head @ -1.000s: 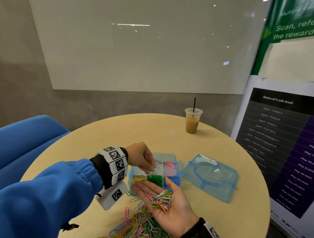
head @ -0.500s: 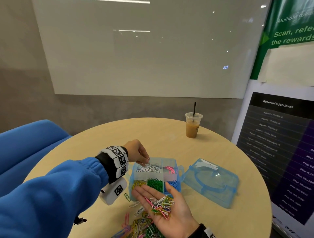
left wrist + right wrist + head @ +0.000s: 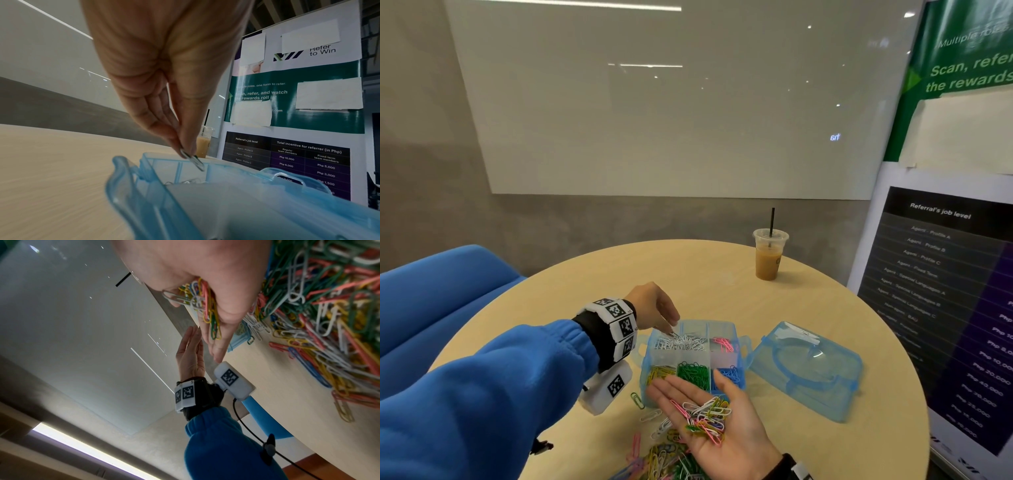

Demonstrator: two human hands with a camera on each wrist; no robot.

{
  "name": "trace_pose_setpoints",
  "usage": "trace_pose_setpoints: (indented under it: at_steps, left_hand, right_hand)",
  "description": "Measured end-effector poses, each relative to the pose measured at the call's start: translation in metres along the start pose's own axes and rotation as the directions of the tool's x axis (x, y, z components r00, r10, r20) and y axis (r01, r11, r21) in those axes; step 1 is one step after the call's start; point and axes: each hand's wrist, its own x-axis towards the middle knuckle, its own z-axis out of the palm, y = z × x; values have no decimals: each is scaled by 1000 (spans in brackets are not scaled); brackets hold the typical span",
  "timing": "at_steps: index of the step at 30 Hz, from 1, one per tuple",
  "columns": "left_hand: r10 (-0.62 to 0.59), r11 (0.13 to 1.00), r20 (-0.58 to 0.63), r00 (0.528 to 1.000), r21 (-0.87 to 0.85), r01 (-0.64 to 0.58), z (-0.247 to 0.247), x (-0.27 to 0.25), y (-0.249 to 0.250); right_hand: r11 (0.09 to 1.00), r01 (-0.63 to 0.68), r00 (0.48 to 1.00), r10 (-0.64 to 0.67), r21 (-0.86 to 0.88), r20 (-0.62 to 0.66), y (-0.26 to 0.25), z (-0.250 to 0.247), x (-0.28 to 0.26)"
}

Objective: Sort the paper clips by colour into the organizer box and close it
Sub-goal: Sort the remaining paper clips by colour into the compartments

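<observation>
The light-blue organizer box (image 3: 644,377) stands open on the table, with white (image 3: 681,342), pink (image 3: 722,344), yellow (image 3: 659,371), green (image 3: 693,375) and blue (image 3: 730,374) clips in separate compartments. My left hand (image 3: 672,329) hovers over the white compartment's back left corner and pinches one white paper clip (image 3: 197,164) between thumb and fingertip. My right hand (image 3: 688,394) lies palm up just in front of the box. A small heap of mixed clips (image 3: 707,418) rests on its flat palm. In the left wrist view the near box wall (image 3: 144,194) hides most of the compartments.
The box's detached blue lid (image 3: 804,371) lies to the right. A large pile of mixed loose clips (image 3: 664,462) sits at the table's near edge, with a few strays (image 3: 650,414) beside the box. An iced coffee cup (image 3: 770,257) stands far right. A poster stand (image 3: 941,274) borders the table.
My left hand has drawn back a little to the left over the white compartment and dipped toward it. The right palm with its clips has stayed where it was.
</observation>
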Motion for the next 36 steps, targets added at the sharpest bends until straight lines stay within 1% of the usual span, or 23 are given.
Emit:
trace_pose_setpoints:
  at_steps: [4, 11, 15, 16, 17, 20, 22, 26, 29, 32, 34, 36]
  left_hand:
    - [0, 1000, -29, 1000, 2, 0, -1, 0, -2]
    - [20, 1000, -122, 992, 18, -18, -1, -3, -1]
    - [76, 997, -181, 981, 17, -74, -1, -9, 8]
    - [97, 995, -178, 979, 6, -98, -1, -12, 12]
    - [120, 992, -154, 981, -7, -123, 0, -15, 16]
    - [195, 981, -18, 981, -13, -195, 4, -29, 28]
    - [220, 975, 40, 975, -12, -220, 10, -38, 31]
    - [260, 964, 36, 965, 53, -262, 20, -55, 37]
    - [325, 938, 112, 939, 83, -335, 23, -76, 45]
    - [349, 921, 196, 916, 106, -374, 28, -96, 49]
    - [350, 913, 215, 912, 138, -383, 33, -104, 49]
    - [352, 897, 201, 914, 206, -391, 39, -107, 48]
  right_hand:
    - [1000, 5, 1000, -5, -2, -4, 0, 0, 0]
    - [1000, 6, 1000, -6, 13, -4, 1, 1, -1]
    - [1000, 11, 1000, -11, 10, 1, 1, 0, -1]
    - [1000, 13, 1000, -13, 6, 0, 1, 0, -2]
    - [1000, 17, 1000, -17, 3, -3, 1, 1, -2]
    - [999, 35, 999, -35, -19, -21, 1, 2, -5]
    - [998, 48, 998, -50, -37, -31, 1, 3, -6]
    - [996, 67, 996, -71, -63, -55, 0, 6, -10]
    - [992, 82, 995, -87, -101, -48, 0, 6, -13]
    - [981, 114, 991, -123, -154, -48, 1, 6, -15]
    - [974, 128, 987, -143, -188, -68, 2, 5, -15]
    - [970, 131, 985, -150, -203, -82, 2, 6, -16]
